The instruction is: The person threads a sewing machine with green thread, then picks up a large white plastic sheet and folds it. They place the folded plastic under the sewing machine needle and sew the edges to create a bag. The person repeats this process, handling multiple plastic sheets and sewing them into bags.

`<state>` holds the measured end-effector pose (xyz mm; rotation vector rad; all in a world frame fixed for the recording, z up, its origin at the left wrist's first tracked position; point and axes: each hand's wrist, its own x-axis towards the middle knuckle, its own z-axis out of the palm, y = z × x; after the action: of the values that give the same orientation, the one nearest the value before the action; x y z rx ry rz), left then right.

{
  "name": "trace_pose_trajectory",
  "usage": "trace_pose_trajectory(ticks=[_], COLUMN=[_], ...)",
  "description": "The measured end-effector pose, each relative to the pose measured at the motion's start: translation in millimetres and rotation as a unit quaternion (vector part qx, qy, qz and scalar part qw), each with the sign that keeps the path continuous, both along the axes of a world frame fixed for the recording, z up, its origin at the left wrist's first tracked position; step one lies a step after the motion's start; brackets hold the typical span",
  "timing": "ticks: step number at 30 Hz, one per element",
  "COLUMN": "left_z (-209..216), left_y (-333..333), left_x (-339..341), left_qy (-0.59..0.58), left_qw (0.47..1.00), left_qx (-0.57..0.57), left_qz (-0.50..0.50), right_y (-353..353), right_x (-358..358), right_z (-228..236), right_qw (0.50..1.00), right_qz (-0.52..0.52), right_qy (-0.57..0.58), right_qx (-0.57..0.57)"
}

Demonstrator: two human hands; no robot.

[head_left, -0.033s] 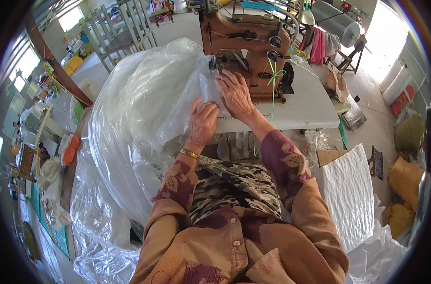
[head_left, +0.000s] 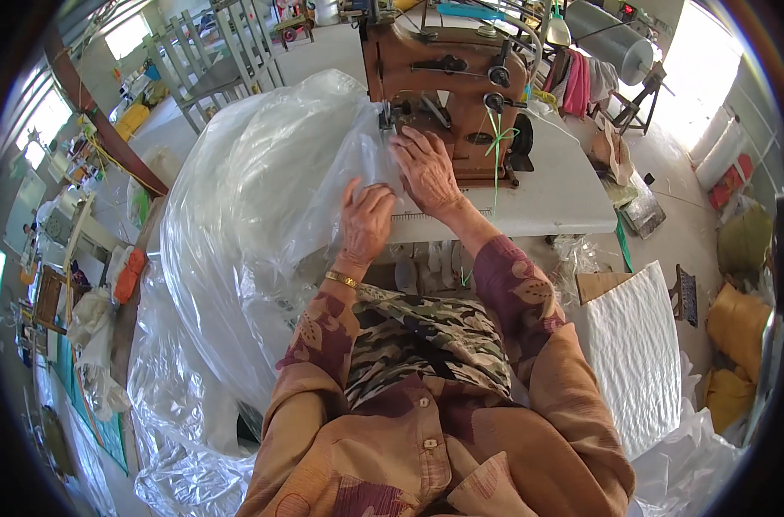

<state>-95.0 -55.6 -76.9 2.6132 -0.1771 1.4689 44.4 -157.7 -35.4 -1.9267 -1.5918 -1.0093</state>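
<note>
A large sheet of clear plastic film (head_left: 237,172) is bunched over the left part of the sewing table (head_left: 573,202) and hangs down its near side. At the back stands a brown sewing machine (head_left: 452,65), its needle area (head_left: 387,116) right over the film's edge. My right hand (head_left: 428,172) lies just in front of the needle, fingers bent and pinching the film's edge. Nearer to me and to the left, my left hand (head_left: 368,220) has curled fingers gripping the same edge; its fingertips are partly hidden. Green thread (head_left: 497,146) is tied on the machine.
A padded white sheet (head_left: 637,362) with a brown board lies at my right. More crumpled plastic (head_left: 185,422) piles up at the lower left. Beyond the table are a grey chair (head_left: 211,73), a large grey roll (head_left: 612,43) on a stand and yellow bundles (head_left: 737,323).
My left hand has shifted very slightly left with the film. My right hand stays almost in place by the needle.
</note>
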Motion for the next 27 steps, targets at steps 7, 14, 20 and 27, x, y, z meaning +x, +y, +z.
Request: trace_pose_trajectory(ticks=[7, 14, 20, 27], left_z=[13, 25, 31, 29], left_y=[11, 26, 38, 54], left_x=[12, 31, 44, 42], left_qy=[-0.022, -0.038, -0.018, 0.058], left_qw=[0.999, 0.998, 0.997, 0.978], left_qx=[-0.021, -0.011, 0.002, -0.052], left_qz=[0.022, 0.053, 0.071, 0.192], right_y=[5, 10, 17, 23], right_x=[10, 10, 11, 11], right_z=[-9, -15, -19, -20], right_qw=[0.999, 0.999, 0.998, 0.998], right_qz=[0.032, 0.027, 0.022, -0.004], right_qy=[0.021, 0.034, 0.048, 0.059], right_qx=[0.007, 0.019, 0.039, 0.024])
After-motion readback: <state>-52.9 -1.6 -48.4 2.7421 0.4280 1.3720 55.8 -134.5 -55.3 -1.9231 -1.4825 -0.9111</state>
